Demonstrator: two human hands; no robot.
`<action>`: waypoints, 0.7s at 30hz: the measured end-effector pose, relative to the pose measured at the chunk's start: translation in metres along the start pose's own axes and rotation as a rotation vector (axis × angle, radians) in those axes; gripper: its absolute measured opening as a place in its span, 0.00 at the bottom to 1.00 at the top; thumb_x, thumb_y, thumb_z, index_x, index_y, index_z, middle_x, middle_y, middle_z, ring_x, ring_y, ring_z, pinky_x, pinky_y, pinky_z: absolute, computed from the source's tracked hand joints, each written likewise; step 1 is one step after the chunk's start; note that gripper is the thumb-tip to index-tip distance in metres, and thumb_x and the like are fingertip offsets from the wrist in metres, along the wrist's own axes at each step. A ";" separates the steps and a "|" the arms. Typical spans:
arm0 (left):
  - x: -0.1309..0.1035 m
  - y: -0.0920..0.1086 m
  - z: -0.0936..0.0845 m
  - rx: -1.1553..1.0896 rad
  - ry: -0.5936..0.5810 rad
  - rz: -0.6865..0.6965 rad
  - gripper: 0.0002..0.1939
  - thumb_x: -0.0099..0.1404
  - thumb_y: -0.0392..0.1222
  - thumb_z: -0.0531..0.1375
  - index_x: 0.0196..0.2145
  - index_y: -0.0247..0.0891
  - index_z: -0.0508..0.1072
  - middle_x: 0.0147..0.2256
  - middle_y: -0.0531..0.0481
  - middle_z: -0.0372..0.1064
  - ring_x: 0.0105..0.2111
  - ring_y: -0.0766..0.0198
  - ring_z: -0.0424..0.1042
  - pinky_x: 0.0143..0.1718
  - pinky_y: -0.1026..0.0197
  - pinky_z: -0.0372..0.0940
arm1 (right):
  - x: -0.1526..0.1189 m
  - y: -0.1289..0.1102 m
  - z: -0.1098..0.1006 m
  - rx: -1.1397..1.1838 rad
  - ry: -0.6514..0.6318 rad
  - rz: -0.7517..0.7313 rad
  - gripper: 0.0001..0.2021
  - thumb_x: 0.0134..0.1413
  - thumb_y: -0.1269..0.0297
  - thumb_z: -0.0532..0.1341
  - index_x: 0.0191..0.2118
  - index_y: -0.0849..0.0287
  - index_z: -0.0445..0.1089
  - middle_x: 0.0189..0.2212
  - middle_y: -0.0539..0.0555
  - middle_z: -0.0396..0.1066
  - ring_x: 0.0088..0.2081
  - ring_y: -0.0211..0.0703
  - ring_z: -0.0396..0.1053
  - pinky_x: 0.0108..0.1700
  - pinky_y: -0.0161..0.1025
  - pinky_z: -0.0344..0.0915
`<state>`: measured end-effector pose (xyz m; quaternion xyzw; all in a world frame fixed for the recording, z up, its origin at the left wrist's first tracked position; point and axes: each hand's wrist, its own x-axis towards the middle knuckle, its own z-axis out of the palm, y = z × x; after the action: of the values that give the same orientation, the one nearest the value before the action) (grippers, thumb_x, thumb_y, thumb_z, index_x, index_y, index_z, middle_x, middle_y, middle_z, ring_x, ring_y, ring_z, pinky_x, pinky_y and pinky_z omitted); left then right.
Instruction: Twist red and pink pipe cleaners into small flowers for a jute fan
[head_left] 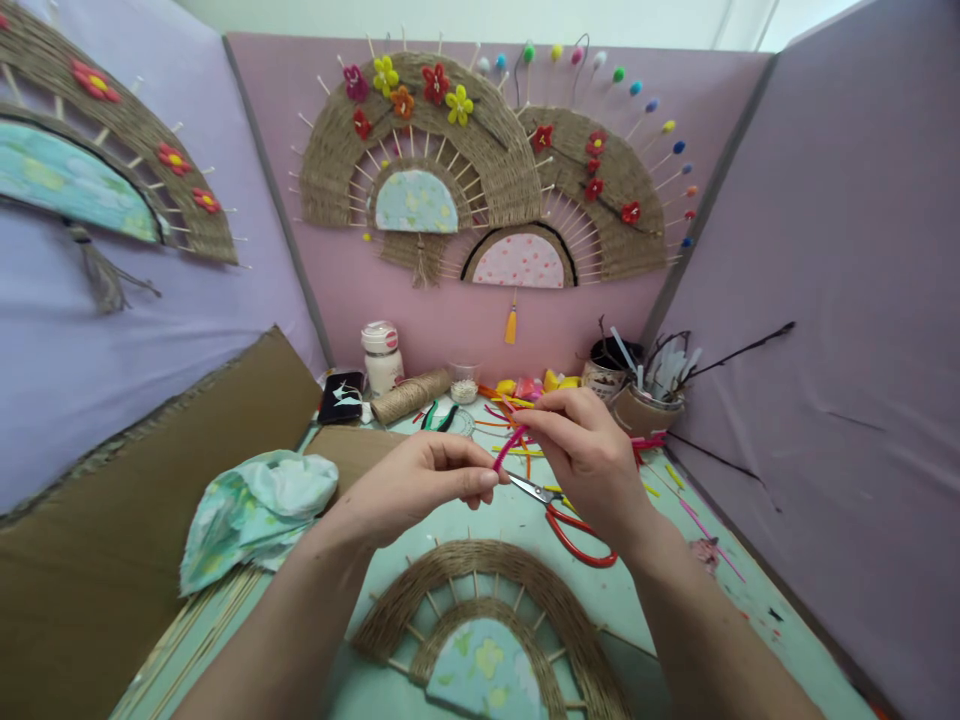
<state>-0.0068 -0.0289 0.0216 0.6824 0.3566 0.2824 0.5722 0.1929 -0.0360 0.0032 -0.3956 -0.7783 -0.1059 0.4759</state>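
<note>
Between my two hands runs a short magenta pipe cleaner (511,446), bent in a curve. My left hand (442,475) pinches its lower end, and my right hand (581,445) grips the upper end between thumb and fingers. Just below them, red-handled scissors (577,540) lie on the table, their blades partly behind my hands. Nearest to me rests a half-round fan woven from brown twine (480,560), with thin sticks through it and a flowered green cloth centre (487,665).
A crumpled green cloth (259,510) lies left beside a cardboard sheet (150,460). Behind my hands are a twine roll (411,396), green-handled pliers (439,416), a white bottle (382,358) and scattered pipe cleaners. Pots with twigs (649,408) stand right; finished fans (420,130) hang on the panels.
</note>
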 end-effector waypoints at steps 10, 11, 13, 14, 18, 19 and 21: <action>0.001 -0.001 0.009 -0.191 0.066 0.219 0.06 0.53 0.40 0.65 0.30 0.40 0.80 0.26 0.50 0.70 0.27 0.67 0.63 0.30 0.63 0.61 | -0.001 -0.016 -0.004 0.267 -0.102 0.097 0.08 0.58 0.69 0.56 0.40 0.56 0.72 0.32 0.53 0.70 0.36 0.40 0.67 0.36 0.37 0.65; 0.002 -0.003 0.011 -0.230 0.114 0.247 0.06 0.52 0.40 0.65 0.30 0.40 0.80 0.26 0.50 0.69 0.27 0.67 0.63 0.30 0.63 0.60 | -0.002 -0.019 -0.004 0.291 -0.104 0.114 0.08 0.58 0.68 0.56 0.40 0.56 0.71 0.33 0.53 0.71 0.36 0.40 0.68 0.37 0.37 0.65; 0.005 -0.007 0.017 -0.295 0.209 0.302 0.07 0.52 0.40 0.65 0.32 0.40 0.80 0.26 0.51 0.67 0.27 0.67 0.62 0.30 0.63 0.60 | -0.002 -0.024 -0.003 0.334 -0.103 0.160 0.07 0.58 0.68 0.57 0.42 0.56 0.69 0.34 0.52 0.72 0.35 0.39 0.68 0.38 0.36 0.65; 0.006 -0.009 0.019 -0.313 0.245 0.328 0.08 0.52 0.40 0.65 0.32 0.41 0.79 0.26 0.51 0.67 0.27 0.67 0.62 0.30 0.63 0.60 | -0.003 -0.027 -0.002 0.352 -0.098 0.185 0.07 0.57 0.68 0.58 0.42 0.56 0.69 0.34 0.52 0.72 0.35 0.38 0.69 0.37 0.35 0.65; 0.008 -0.011 0.025 -0.266 0.350 0.424 0.09 0.54 0.40 0.65 0.35 0.44 0.79 0.27 0.51 0.66 0.28 0.67 0.63 0.29 0.64 0.61 | -0.004 -0.033 0.002 0.376 -0.089 0.229 0.03 0.56 0.67 0.58 0.37 0.57 0.69 0.33 0.51 0.73 0.33 0.38 0.69 0.36 0.34 0.65; 0.007 -0.011 0.025 -0.225 0.372 0.447 0.09 0.54 0.40 0.64 0.35 0.44 0.79 0.27 0.51 0.66 0.28 0.68 0.63 0.29 0.64 0.61 | -0.005 -0.034 0.002 0.375 -0.092 0.232 0.03 0.57 0.67 0.58 0.36 0.57 0.69 0.32 0.51 0.72 0.33 0.38 0.69 0.36 0.34 0.65; 0.006 -0.010 0.024 -0.127 0.409 0.492 0.08 0.56 0.39 0.63 0.36 0.45 0.79 0.26 0.52 0.65 0.27 0.68 0.63 0.29 0.65 0.61 | -0.004 -0.034 0.002 0.373 -0.093 0.245 0.04 0.57 0.67 0.58 0.36 0.58 0.69 0.32 0.52 0.72 0.33 0.38 0.69 0.37 0.34 0.64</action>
<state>0.0146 -0.0370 0.0071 0.6402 0.2703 0.5651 0.4447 0.1681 -0.0594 0.0056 -0.3967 -0.7517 0.1168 0.5137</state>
